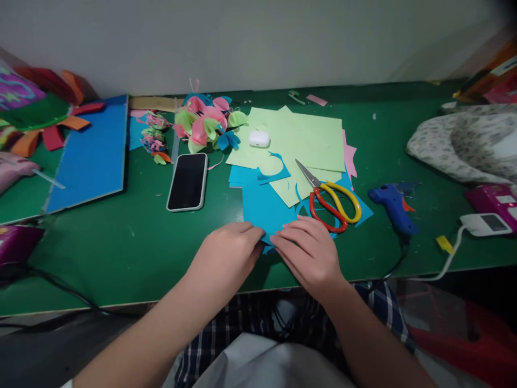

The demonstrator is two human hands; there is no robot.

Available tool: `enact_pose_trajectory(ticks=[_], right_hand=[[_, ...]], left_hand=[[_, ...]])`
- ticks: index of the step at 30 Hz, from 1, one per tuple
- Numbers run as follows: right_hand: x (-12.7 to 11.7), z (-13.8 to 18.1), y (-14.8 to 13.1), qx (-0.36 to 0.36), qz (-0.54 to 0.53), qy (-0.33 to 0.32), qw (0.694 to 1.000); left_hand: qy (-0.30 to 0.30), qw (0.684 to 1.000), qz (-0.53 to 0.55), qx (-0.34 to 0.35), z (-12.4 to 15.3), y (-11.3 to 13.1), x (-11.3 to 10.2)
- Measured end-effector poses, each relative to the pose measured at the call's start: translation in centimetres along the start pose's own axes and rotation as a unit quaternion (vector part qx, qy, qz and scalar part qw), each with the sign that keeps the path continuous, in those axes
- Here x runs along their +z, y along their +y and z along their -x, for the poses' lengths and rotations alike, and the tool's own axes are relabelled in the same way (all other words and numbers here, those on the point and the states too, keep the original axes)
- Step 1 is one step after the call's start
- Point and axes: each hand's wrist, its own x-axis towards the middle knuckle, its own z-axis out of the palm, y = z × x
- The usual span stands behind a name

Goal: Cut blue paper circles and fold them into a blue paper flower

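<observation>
My left hand (232,250) is closed, its thumb and fingers pinching at the near edge of blue paper (264,207). Close beside it, my right hand (311,250) has its fingers together and bent over the same edge. Small cut blue bits show between the two hands; the fingertips hide most of them. Just beyond my right hand lie scissors (329,199) with one red and one yellow handle, on blue offcuts. Light green sheets (305,140) are stacked behind, with a ring-shaped blue scrap (277,168) and a white earbud case (259,139) on top.
A phone (188,182) lies left of the papers, below a bunch of paper flowers (208,121). At the right are a blue glue gun (393,207) with a cord and a patterned cloth item (440,140). A blue board (95,156) stands at the left.
</observation>
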Motion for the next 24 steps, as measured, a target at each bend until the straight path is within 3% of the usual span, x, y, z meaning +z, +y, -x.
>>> enact_pose_trajectory(ticks=[4, 7, 16, 24], right_hand=[[-0.2, -0.2, -0.3, 0.003, 0.010, 0.049, 0.999], [-0.3, -0.3, -0.5, 0.001, 0.010, 0.065, 0.998], [-1.1, 0.1, -0.8, 0.001, -0.025, 0.066, 0.998], [-2.9, -0.2, -2.1, 0.025, -0.033, 0.080, 0.996]], left_hand=[[0.112, 0.992, 0.049, 0.005, 1.2, -0.1, 0.5], [0.161, 0.984, 0.071, 0.010, 1.6, 0.0, 0.7], [0.165, 0.969, 0.184, -0.031, 1.7, 0.9, 0.2], [0.215, 0.909, 0.349, -0.078, 3.0, 1.7, 0.3]])
